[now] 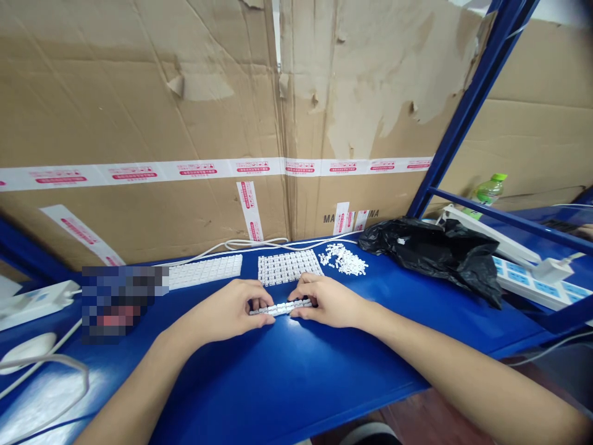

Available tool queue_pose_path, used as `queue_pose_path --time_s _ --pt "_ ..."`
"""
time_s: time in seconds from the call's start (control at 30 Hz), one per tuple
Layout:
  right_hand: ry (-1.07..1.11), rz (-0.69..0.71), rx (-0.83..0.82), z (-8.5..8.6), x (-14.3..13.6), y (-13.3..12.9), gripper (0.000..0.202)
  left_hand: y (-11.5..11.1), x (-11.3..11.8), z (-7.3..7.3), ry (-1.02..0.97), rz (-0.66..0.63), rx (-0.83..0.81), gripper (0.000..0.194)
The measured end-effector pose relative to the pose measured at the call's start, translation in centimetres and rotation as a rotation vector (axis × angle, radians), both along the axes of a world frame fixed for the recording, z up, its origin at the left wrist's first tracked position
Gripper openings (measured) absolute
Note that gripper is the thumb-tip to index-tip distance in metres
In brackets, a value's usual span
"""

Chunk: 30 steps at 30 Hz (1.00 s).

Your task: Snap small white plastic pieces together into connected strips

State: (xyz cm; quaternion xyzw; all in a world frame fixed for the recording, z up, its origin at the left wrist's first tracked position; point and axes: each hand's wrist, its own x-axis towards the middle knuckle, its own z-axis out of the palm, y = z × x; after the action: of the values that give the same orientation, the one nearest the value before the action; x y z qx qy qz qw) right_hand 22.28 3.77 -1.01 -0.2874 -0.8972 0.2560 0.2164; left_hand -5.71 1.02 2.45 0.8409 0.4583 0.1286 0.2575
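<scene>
A narrow white segmented strip [283,307] lies between my two hands, just over the blue tabletop. My left hand [243,309] pinches its left end between thumb and fingers. At the strip's right end, my right hand [319,301] grips in the same way. Behind the hands sits a white grid of small pieces in rows [290,266]. To the left of that grid is a white keyboard-like panel [206,272]. A loose heap of tiny white parts [345,259] is spread to the right of the grid.
A crumpled black plastic bag [430,247] lies at the right, beside a white power strip [542,284]. A green-capped bottle [488,191] stands behind the blue frame [456,142]. White cables run along the back, below the cardboard [185,111]. A lamp-like white object [28,352] is at left.
</scene>
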Motion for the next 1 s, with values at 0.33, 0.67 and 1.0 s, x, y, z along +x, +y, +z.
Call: queue_pose_path --time_s 0.33,0.67,1.0 --pt "0.023 -0.247 0.172 2.1 2.9 2.2 0.026 0.9 -0.3 0.2 -0.044 0.113 0.357 0.051" --pt "-0.026 -0.106 0.143 1.8 3.0 2.2 0.020 0.8 0.0 -0.5 0.012 0.104 0.391 0.050" --pt "-0.061 -0.115 0.137 0.7 2.8 2.6 0.022 0.5 0.7 -0.5 -0.038 0.121 0.425 0.053"
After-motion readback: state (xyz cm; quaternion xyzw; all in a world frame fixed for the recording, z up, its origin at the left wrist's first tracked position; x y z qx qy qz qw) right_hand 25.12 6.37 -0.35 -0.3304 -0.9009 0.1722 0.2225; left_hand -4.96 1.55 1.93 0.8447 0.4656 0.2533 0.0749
